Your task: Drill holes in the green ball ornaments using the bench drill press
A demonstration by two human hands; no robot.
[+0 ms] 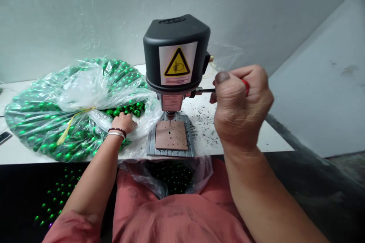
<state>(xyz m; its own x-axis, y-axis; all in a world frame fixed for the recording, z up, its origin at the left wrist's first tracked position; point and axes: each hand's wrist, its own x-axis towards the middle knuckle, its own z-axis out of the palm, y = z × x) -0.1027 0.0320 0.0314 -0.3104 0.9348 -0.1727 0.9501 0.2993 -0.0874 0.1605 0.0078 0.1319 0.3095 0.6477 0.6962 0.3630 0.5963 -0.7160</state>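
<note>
My right hand (242,102) is closed in a fist around the feed lever (207,90) on the side of a small bench drill press (173,57). Below its black head, the drill bit (170,122) points down at a brown board (171,142) with a small hole, lying on the slotted metal base (190,150). My left hand (124,122) reaches into the mouth of a clear plastic bag with its fingers curled down among shiny green beads (137,109); the fingertips are hidden. Bracelets circle that wrist.
The big clear bag (80,91) of green beads, tied with a yellow strip (67,127), covers the table's left side. Dark shavings (203,121) litter the white tabletop (273,140). A phone-like object (5,137) lies far left. More beads (171,176) sit in plastic at my lap.
</note>
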